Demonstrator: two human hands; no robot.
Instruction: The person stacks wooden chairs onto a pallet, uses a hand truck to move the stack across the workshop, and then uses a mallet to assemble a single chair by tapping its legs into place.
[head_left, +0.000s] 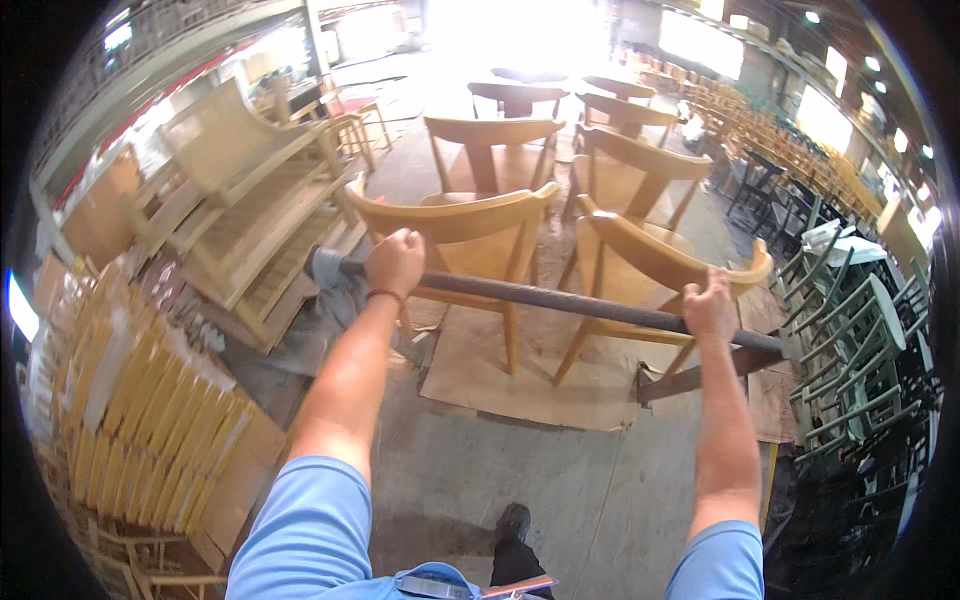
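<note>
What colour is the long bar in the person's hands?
The long bar is dark greyish brown, best seen in the head view.

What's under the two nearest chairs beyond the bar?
Brown cardboard lies under the left chair and right chair; whatever is beneath it is hidden. The bar blocks part of the view.

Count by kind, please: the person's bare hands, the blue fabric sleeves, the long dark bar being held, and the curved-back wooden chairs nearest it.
Bare left hand and bare right hand: 2
Blue fabric left sleeve and blue fabric right sleeve: 2
Long dark bar: 1
Nearest curved-back light-brown wooden chairs, left one and right one: 2
Total: 7
</note>
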